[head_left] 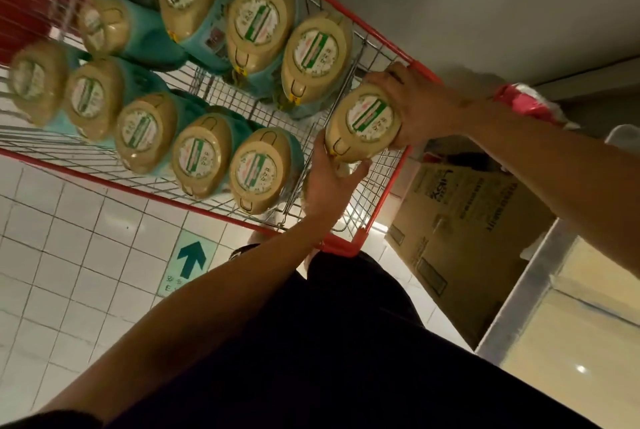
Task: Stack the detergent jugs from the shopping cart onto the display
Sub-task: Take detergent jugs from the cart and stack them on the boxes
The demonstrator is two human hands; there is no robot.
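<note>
Together right hand (415, 106) and left hand (332, 183) grip jug (363, 124); its body hidden beneath cap end

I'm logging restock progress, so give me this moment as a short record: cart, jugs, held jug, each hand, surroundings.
cart: red wire shopping cart on white tiled floor
jugs in cart: at least ten, teal bodies, tan caps up, in two rows
held jug: at the cart's near right corner
left hand: grips its near side
right hand: grips its far side
beside cart: cardboard box
floor mark: green arrow sign
</note>
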